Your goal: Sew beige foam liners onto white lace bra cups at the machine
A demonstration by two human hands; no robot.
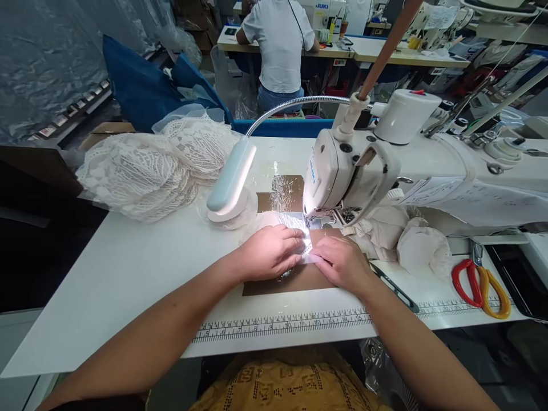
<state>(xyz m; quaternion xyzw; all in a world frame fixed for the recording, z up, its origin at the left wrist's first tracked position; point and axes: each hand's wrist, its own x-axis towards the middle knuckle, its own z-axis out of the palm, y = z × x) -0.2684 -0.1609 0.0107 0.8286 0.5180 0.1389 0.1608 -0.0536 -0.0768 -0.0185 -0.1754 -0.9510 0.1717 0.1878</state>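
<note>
A small piece of white lace fabric (307,246) lies under the needle area of a white sewing machine (329,171), lit brightly by a lamp. My left hand (272,251) is on the fabric's left side, fingers bent together and pressing on it, thumb close to the fingertips. At the fabric's near right corner my right hand (340,260) pinches the edge between thumb and fingers. Both hands are just in front of the presser foot, over a brown patch (274,285) on the table. Part of the fabric is hidden beneath my left hand.
A lamp head (231,180) on a bent metal neck hangs left of the needle. Lace bundles (141,171) fill the back left; pale fabric pieces (385,228) lie right. Snips (394,287) and red-and-yellow-handled scissors (482,282) rest there. A co-worker (282,51) sits beyond.
</note>
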